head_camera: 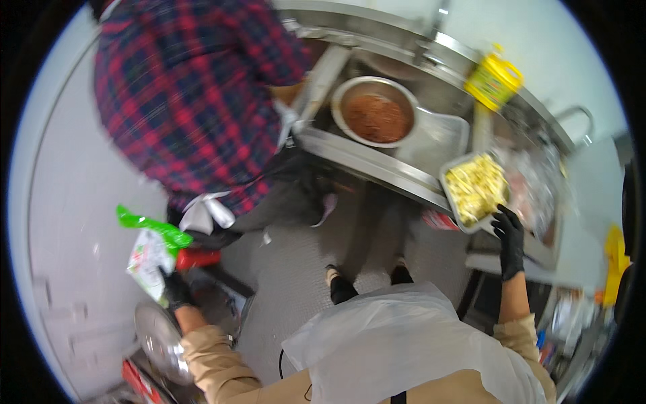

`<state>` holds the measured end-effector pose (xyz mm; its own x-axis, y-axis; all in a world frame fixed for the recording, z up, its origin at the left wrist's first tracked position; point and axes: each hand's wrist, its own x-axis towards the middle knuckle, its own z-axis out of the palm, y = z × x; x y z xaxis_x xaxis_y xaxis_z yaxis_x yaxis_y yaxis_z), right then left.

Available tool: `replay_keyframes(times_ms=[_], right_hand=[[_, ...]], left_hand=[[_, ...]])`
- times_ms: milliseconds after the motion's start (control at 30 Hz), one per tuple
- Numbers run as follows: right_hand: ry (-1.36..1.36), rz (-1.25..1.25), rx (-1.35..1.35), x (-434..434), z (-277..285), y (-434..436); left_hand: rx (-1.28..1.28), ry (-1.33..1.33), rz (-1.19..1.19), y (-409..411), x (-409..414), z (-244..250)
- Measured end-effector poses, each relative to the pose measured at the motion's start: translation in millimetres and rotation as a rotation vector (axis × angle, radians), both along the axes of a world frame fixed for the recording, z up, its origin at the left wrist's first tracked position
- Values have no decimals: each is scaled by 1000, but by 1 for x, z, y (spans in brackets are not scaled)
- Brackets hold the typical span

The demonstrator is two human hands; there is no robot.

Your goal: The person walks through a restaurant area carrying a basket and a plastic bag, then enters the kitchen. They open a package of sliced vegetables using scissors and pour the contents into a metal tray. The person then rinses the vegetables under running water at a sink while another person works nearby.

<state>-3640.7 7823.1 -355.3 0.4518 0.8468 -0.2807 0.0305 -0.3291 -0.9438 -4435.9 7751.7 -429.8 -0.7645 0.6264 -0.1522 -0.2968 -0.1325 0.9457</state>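
Both my hands wear black gloves. At the left, my left hand (176, 289) is closed on the lower edge of a white printed plastic bag (147, 258) with a bright green top. Over at the right, my right hand (509, 242) reaches to the near corner of a light plastic tray (456, 208) of pale yellow cut food (477, 187), at the front edge of the steel sink; its fingertips are at the rim, and whether they grip it cannot be told. A steel bowl (339, 111) of reddish-brown food stands further left in the sink, beside a clear plastic tray (441, 136).
A person in a plaid shirt (202, 101) stands close at the upper left. A yellow jug (493, 81) is on the sink's back ledge, and clear plastic bags (540, 187) lie in the right basin. A round metal lid (159, 338) is below my left hand.
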Motion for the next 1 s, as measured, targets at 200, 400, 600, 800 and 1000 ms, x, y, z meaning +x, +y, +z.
replay_keyframes(times_ms=[200, 400, 600, 800, 1000], right_hand=[[-65, -287, -161, 18, -2, -67], [-154, -238, -170, 35, -31, -38], [-929, 4, -31, 69, -53, 20], [-1064, 252, 132, 88, -87, 79], [-1116, 388, 82, 59, -58, 62]], left_hand=[[-930, 848, -232, 85, -58, -117], [-953, 1027, -1327, -34, 78, -278], [-558, -173, -1202, 112, 333, -34], [-507, -351, -1383, 143, 553, -16], [-598, -473, -1316, 141, 653, -43]])
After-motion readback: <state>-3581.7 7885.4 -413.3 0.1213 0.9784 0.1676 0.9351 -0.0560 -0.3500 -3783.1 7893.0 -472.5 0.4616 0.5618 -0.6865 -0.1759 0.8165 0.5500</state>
